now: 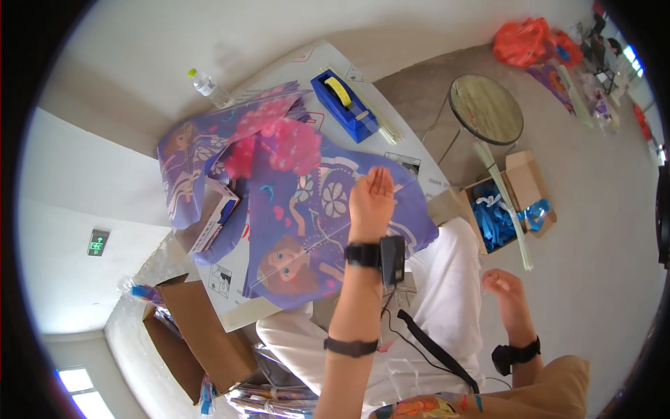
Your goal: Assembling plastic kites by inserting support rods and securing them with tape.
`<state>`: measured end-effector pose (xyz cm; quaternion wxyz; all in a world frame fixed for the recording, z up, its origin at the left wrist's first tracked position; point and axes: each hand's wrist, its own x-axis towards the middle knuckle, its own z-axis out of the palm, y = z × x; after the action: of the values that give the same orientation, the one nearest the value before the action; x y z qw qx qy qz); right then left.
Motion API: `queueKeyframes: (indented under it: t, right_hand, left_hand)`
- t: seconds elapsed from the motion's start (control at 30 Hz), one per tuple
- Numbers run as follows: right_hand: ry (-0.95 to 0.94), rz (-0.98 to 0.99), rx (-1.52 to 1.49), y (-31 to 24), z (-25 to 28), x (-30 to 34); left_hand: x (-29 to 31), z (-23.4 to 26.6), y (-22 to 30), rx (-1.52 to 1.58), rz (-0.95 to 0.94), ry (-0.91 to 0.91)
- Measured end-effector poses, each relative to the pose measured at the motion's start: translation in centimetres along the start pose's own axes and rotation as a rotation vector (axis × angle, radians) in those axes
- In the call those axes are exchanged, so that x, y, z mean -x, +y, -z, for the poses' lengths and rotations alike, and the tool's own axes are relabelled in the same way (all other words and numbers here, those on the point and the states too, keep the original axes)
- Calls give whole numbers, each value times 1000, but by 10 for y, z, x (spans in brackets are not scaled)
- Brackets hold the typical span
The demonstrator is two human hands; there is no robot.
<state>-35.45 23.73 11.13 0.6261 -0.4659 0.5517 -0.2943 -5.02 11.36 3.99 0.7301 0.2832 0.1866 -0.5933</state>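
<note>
A purple sheet (276, 209) printed with a cartoon figure and pale flower shapes is spread on the table before me. My left hand (372, 202) rests over its right part, fingers stretched out and close together, holding nothing that I can see. To the right of my knee, my right hand (504, 285) is raised off the table with its fingers curled in; nothing shows in it. A blue tape dispenser (363, 127) with a yellow roll stands beyond the sheet. Thin pale rods (389, 131) lie along the dispenser's right side.
More printed sheets (183, 160) lie at the table's left, near a small box (213, 220) and a bottle (209, 87). An open carton (488, 241) with blue strips and a rod bundle (508, 202) sits right, by a round stool (486, 109). Another carton (209, 332) stands lower left.
</note>
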Motion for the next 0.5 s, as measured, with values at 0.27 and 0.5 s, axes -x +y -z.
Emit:
queueKeyframes:
  t: [0.27,0.5]
  right_hand:
    - [18,-46,-88,18,3,-1]
    - [47,-148,-99,39,16,-1]
  left_hand:
    - [-94,-35,22,-161,-63,-42]
    - [-130,-54,34,-199,-15,107]
